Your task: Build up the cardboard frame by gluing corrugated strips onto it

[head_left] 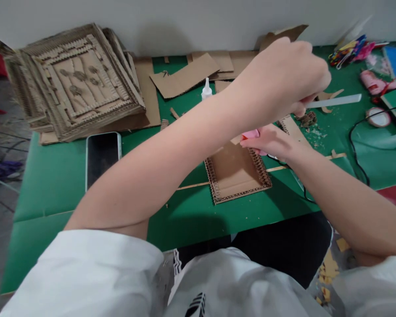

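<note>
My left hand [292,72] is raised and reaches across to the right, its fingers closed on a translucent white glue stick [338,101] that points right. Below it, my right hand [272,141] is wrapped round a pink glue gun [251,134], mostly hidden by my fingers and left forearm. Under the glue gun lies a shallow cardboard frame [239,171] with corrugated strips along its edges. Part of this frame is covered by my left arm. A white glue bottle [206,89] stands upright behind my left forearm.
Stacked cardboard relief panels [86,83] stand at the back left, near a phone [103,156]. Loose cardboard pieces [185,75] lie along the wall. A black cord [353,145], a tape roll [378,117] and colourful bundled strings [348,53] are on the right.
</note>
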A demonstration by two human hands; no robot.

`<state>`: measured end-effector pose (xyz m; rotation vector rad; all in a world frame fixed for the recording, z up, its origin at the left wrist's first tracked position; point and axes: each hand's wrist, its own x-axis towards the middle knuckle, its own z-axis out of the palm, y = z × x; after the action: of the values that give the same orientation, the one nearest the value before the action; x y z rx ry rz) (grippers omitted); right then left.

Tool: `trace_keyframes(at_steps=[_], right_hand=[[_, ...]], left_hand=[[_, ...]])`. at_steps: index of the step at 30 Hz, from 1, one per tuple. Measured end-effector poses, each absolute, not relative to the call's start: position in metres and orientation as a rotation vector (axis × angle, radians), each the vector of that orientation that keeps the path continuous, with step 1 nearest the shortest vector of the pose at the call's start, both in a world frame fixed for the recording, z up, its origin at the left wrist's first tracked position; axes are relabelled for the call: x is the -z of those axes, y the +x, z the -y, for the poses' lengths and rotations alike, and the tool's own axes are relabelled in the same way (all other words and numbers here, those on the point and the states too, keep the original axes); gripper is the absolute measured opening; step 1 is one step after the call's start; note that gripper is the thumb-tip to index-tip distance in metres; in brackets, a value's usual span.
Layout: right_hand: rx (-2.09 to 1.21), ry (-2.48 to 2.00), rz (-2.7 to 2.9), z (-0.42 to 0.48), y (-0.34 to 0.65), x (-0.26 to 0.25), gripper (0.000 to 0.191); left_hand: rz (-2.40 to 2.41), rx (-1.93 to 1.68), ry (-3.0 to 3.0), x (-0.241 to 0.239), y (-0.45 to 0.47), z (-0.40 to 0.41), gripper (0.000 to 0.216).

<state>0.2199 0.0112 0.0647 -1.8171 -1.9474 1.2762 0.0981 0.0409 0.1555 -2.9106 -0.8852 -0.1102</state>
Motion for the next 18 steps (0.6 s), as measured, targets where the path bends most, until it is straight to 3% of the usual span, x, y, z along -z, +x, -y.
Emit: trace_keyframes(at_steps=[18], right_hand=[[-1.317,-1.948,1.806,-0.014,0.222,-0.056,0.029]], left_hand=[[0.905,0.118,-2.935,-0.147,0.100,-0.046,0.021]])
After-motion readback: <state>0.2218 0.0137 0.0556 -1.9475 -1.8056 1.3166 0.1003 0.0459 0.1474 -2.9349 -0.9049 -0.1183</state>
